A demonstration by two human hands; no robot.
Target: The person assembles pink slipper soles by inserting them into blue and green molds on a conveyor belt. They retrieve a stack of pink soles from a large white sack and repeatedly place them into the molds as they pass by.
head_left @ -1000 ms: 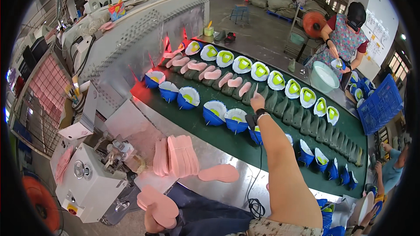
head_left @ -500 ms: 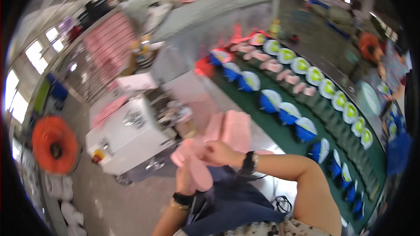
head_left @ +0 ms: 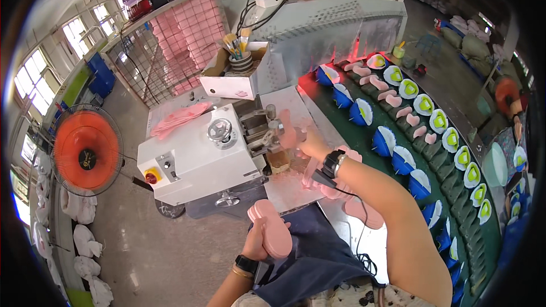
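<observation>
A small stack of pink shoe insoles (head_left: 274, 233) sits in my left hand (head_left: 256, 243), fingers wrapped round its edge, low in front of my dark apron. My right hand (head_left: 312, 145) is stretched forward, closed on a single pink insole (head_left: 288, 131). That insole is at the metal working end (head_left: 263, 133) of a white bench machine (head_left: 196, 156); whether it touches the metal I cannot tell. Under my right forearm lie more pink insoles (head_left: 341, 185), partly hidden, with a loose insole (head_left: 364, 214) nearer me.
A green conveyor (head_left: 392, 185) on the right carries blue-and-white shoe parts (head_left: 402, 161) and small pink pieces (head_left: 412, 120). An orange fan (head_left: 86, 156) stands left. Behind the machine are flat pink pieces (head_left: 179, 119), a box (head_left: 230, 86) with brushes, and a wire rack (head_left: 187, 31).
My right hand has moved forward from beside my left hand to the machine's metal end, with an insole. My left hand keeps the stack, now slightly lower and farther right. The view has shifted.
</observation>
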